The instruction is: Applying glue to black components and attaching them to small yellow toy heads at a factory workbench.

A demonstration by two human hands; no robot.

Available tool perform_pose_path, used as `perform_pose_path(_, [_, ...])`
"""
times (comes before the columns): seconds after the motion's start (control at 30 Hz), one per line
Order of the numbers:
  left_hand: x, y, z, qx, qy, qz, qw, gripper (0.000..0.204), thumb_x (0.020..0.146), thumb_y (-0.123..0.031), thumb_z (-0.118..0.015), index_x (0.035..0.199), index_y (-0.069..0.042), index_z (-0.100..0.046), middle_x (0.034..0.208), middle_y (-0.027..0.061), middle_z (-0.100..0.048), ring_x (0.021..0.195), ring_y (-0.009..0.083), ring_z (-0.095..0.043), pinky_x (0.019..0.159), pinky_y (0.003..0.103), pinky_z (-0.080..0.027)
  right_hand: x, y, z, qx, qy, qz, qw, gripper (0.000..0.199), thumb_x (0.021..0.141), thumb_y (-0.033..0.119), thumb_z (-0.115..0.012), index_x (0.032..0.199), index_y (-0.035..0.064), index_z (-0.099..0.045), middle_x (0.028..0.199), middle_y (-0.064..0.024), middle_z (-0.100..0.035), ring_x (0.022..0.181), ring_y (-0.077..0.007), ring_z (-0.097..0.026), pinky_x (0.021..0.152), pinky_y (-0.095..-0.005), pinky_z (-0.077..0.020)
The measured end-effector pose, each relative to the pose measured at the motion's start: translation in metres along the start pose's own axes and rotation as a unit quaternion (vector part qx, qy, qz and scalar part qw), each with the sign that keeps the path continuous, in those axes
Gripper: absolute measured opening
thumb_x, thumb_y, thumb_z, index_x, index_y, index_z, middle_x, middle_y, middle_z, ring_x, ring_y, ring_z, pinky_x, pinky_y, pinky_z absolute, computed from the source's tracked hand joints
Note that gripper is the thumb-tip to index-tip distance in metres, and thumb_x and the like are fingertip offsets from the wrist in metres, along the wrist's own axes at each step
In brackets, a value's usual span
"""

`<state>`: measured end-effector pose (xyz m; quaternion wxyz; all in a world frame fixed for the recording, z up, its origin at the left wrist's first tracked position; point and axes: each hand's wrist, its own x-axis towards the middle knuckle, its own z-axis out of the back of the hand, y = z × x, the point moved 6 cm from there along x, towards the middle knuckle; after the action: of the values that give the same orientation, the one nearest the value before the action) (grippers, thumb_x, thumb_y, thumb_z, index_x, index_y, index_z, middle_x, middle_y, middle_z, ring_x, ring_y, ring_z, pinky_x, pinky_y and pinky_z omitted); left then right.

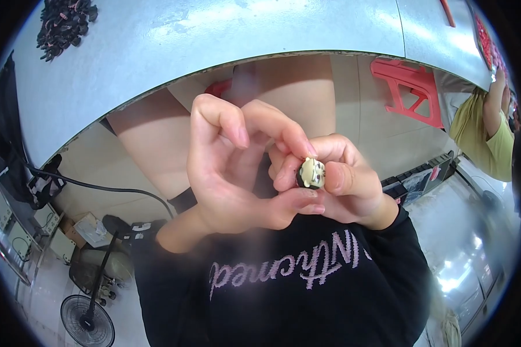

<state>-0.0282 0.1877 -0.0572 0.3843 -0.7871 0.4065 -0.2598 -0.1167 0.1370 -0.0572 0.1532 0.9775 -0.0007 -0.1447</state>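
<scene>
A tiny cream-coloured doll head (313, 173) with black hair and painted features is held between my two hands, above my lap. My right hand (353, 182) grips it with the thumb along one side and bent fingers behind. From the other side, my left hand (228, 168) pinches it between a fingertip at the top and the thumb below. The left index finger is curled up, away from the piece. The fingers hide part of its back and edges.
Ahead curves a grey-blue table (226, 29), with a pile of small black pieces (65, 26) at far left. A red plastic stool (408, 92) stands beneath its right side. A person in yellow-green (486, 136) works at right. A black fan (88, 321) and cable (104, 188) are at left.
</scene>
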Motion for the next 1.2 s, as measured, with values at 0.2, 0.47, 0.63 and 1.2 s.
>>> perform_pose_path(0.2, [-0.002, 0.003, 0.004, -0.063, -0.02, 0.0, 0.998, 0.063, 0.06, 0.01, -0.073, 0.094, -0.011, -0.024, 0.094, 0.0186, -0.054, 0.082, 0.0134, -0.053, 0.075, 0.027, -0.045, 0.001, -0.005, 0.0, 0.02, -0.029, 0.005, 0.999, 0.028, 0.092, 0.014, -0.054, 0.108, -0.0085, -0.058, 0.098, -0.0142, -0.061, 0.07, -0.0107, -0.046, 0.06, -0.0234, -0.0379])
perform_pose_path(0.47, [-0.003, -0.017, -0.007, 0.026, 0.076, -0.062, 0.995, 0.065, 0.058, -0.005, -0.08, 0.096, -0.012, -0.028, 0.088, 0.0153, -0.056, 0.074, 0.0147, -0.047, 0.065, 0.025, -0.039, -0.003, 0.001, -0.014, -0.108, 0.055, -0.042, 0.992, 0.016, 0.083, -0.004, -0.057, 0.098, -0.0081, -0.06, 0.108, -0.0191, -0.059, 0.094, -0.0189, -0.055, 0.081, -0.0306, -0.042])
perform_pose_path(0.63, [-0.017, -0.034, -0.024, -0.052, 0.104, -0.168, 0.979, 0.032, 0.058, 0.017, -0.068, 0.063, 0.001, -0.042, 0.094, 0.0186, -0.053, 0.076, 0.0239, -0.05, 0.059, 0.027, -0.044, -0.009, -0.001, -0.028, -0.118, 0.176, 0.006, 0.977, 0.018, 0.079, -0.008, -0.06, 0.097, -0.008, -0.06, 0.103, -0.013, -0.053, 0.081, -0.017, -0.051, 0.073, -0.0279, -0.0401])
perform_pose_path(1.2, [-0.03, -0.044, -0.038, 0.015, 0.098, -0.303, 0.948, 0.055, 0.044, 0.026, -0.052, 0.076, -0.002, -0.017, 0.08, 0.0245, -0.043, 0.066, 0.0233, -0.034, 0.045, 0.032, -0.04, -0.025, 0.004, -0.037, -0.274, 0.15, 0.021, 0.95, 0.012, 0.083, 0.001, -0.061, 0.093, -0.0053, -0.058, 0.094, -0.0125, -0.052, 0.079, -0.0237, -0.053, 0.069, -0.0299, -0.0432])
